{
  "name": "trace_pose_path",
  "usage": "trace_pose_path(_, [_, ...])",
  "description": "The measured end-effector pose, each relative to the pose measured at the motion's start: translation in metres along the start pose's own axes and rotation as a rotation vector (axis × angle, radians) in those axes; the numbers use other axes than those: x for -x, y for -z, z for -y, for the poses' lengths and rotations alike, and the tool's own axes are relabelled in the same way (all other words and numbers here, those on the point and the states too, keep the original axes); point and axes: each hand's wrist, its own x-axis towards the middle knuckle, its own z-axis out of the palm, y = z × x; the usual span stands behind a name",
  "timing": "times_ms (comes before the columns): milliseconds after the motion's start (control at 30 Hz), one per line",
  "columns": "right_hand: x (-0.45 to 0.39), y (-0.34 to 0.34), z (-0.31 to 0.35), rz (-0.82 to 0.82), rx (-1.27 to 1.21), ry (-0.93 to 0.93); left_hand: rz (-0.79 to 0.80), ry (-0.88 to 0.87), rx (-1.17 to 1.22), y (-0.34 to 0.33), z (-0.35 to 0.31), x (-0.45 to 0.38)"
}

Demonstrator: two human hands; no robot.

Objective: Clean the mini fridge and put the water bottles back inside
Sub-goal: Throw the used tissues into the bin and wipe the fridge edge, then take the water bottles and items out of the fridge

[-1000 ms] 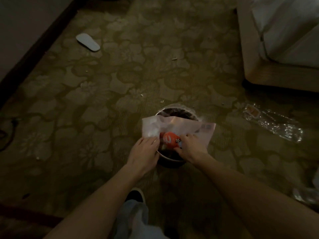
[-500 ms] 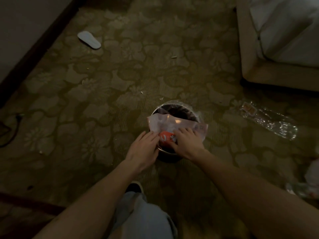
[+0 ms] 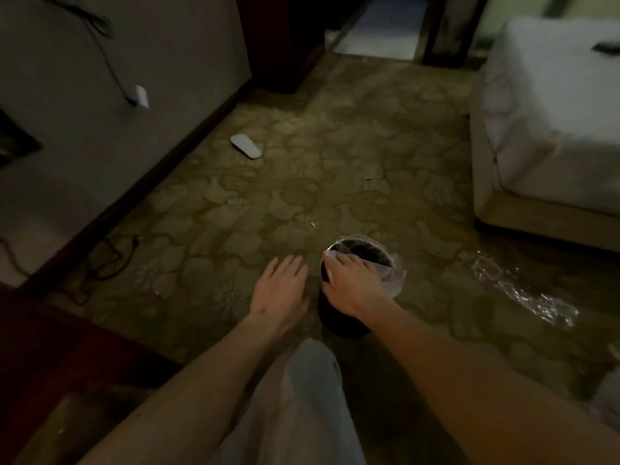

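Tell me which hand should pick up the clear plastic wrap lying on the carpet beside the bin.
Right. The right hand rests on the bin, on the plastic wrap's side; the left hand hovers open on the bin's far side.

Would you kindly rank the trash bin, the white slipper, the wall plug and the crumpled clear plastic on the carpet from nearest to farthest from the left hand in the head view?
From the left hand:
1. Trash bin, just to its right, under the right hand.
2. White slipper, ahead near the baseboard.
3. Wall plug, farther ahead-left on the wall.

The crumpled clear plastic, far right on the carpet, is too close to call against the wall plug.
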Motion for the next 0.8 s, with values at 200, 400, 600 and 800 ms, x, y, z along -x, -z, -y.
trace_pose_path(200, [0.032,0.050,0.065,-0.031,-0.005,0.104,-0.128,0.132,-0.114,0.073,0.020,0.078])
trace_pose_path(400, [0.062,0.111,0.151,-0.205,-0.018,0.317,-0.289,0.204,-0.166,0.166,0.047,0.145])
trace_pose_path(600, [0.090,0.173,0.247,-0.284,-0.012,0.470,-0.399,0.340,-0.308,0.249,0.081,0.224])
trace_pose_path(800, [0.128,0.202,0.356,-0.377,-0.039,0.730,-0.464,0.518,-0.344,0.304,0.124,0.328])
